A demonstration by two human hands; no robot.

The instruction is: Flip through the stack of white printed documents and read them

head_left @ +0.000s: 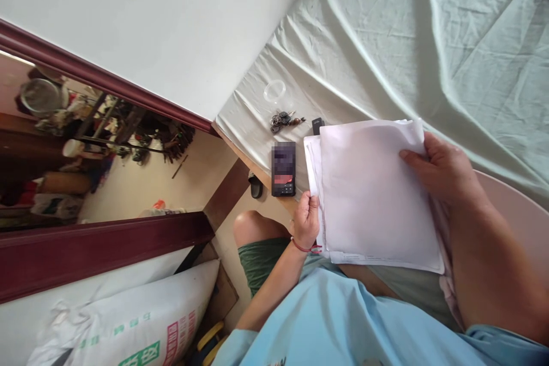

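Observation:
A stack of white paper sheets (377,194) is held above my lap, its top page blank on the side that shows. My left hand (306,220), with a red cord at the wrist, is closed on the stack's left edge. At the upper right edge, my right hand (446,163) grips the sheets with its thumb on top and its fingers hidden underneath. The sheets are not quite even; a printed page peeks out along the bottom. Just left of the papers lies a phone (283,170), its screen partly blurred.
A pale green cloth (369,63) covers the surface ahead. On it are a bunch of keys (283,120), a clear round lid (274,91) and a small black object (317,124). A slipper (256,185) is on the floor. Printed white sacks (141,320) stand at lower left beside the doorway.

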